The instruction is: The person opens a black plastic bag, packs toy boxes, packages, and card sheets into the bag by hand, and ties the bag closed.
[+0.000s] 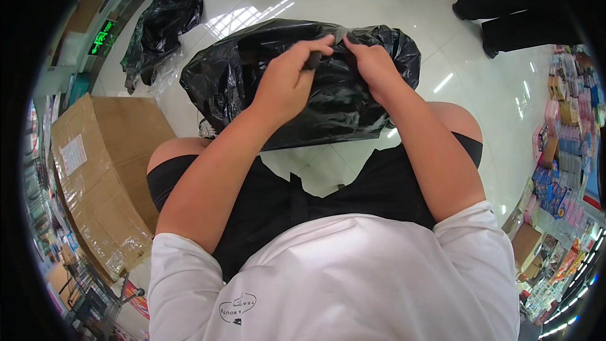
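A bulky bundle wrapped in a black plastic bag lies on the floor between my knees. My left hand is closed over its top, with a small dark object in the curled fingers; its kind cannot be made out. The left index fingertip reaches to a greyish, see-through strip, which looks like tape, at the bundle's far edge. My right hand pinches the black plastic beside that strip, its thumb and fingers pressed together. Both hands are close to each other, and the bag is gathered and creased at the right end.
Left of my knee stands a large taped cardboard box. Another crumpled black plastic bag lies at the far left on the tiled floor. A person's dark-trousered legs are at the upper right. Shelves of packaged goods line the right side.
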`<state>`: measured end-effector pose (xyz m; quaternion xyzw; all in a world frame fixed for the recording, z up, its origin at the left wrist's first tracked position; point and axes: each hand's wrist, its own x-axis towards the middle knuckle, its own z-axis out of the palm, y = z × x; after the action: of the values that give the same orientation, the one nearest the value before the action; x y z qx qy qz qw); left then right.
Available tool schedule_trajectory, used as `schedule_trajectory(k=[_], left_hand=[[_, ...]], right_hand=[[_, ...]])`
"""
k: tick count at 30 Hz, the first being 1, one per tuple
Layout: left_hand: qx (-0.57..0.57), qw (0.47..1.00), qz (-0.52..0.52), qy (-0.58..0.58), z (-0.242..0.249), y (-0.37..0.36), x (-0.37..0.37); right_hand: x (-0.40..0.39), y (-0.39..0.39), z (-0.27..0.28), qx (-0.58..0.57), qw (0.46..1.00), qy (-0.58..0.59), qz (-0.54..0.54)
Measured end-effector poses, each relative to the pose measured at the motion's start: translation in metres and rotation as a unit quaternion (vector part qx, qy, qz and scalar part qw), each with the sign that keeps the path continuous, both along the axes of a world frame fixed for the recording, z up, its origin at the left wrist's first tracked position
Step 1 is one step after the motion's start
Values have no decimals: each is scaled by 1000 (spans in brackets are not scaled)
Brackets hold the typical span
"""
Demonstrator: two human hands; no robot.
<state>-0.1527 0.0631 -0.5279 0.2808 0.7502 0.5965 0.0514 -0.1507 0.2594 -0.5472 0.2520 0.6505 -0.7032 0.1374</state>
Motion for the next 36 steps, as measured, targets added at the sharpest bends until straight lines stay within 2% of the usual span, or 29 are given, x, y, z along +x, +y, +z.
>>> schedule_trajectory(k=[5, 7, 11, 14, 15, 17, 18, 19, 21, 22, 23, 27, 29, 31, 33, 34, 35, 36], left_hand=[[-12, 999, 33, -11, 2, -1, -4], [-6, 1000, 30, -3, 4, 1, -3], [-41, 995, 92, -13, 3, 0, -7], [-94, 983, 157, 4, -10, -5, -21], [-126, 974, 186, 19, -15, -6, -25], [-126, 974, 186, 19, -27, -3, -31], [-45, 982, 171, -73, -31, 0, -32], [38, 974, 154, -163, -34, 3, -33], [39, 970, 154, -184, -36, 4, -36], [-25, 972, 149, -182, -34, 3, -38], [-89, 969, 143, -181, -33, 3, -39], [-80, 958, 134, -240, -38, 5, -47], [-62, 961, 136, -231, -49, 11, -48], [-44, 964, 138, -223, -66, 17, -45], [-144, 955, 245, -88, -80, 23, -40], [-153, 956, 239, -76, -84, 24, -41], [-153, 956, 239, -76, -88, 24, -44], [-108, 964, 191, -150, -85, 25, -46]], right_hand=[[0, -1, 6, -43, 998, -41, -32], [0, -3, 5, -124, 990, -17, -62], [-2, -2, 3, -177, 976, 32, -125], [8, -9, 25, 50, 995, 64, -50], [9, -12, 19, 49, 996, 65, -49], [13, -16, 3, 106, 963, 241, -53], [16, -18, 6, 123, 963, 238, -38], [15, -19, 2, 124, 962, 239, -37], [13, -21, -4, 93, 946, 309, -23], [16, -18, 0, 152, 947, 283, 20], [18, -18, 1, 154, 945, 287, 21], [24, -23, -3, 180, 938, 294, 47], [25, -21, -3, 172, 938, 286, 98], [29, -22, -1, 152, 939, 293, 90], [31, -21, 3, 175, 939, 265, 134], [32, -23, -1, 144, 941, 277, 130], [32, -22, -1, 144, 941, 277, 130], [34, -23, 4, 171, 931, 291, 141]])
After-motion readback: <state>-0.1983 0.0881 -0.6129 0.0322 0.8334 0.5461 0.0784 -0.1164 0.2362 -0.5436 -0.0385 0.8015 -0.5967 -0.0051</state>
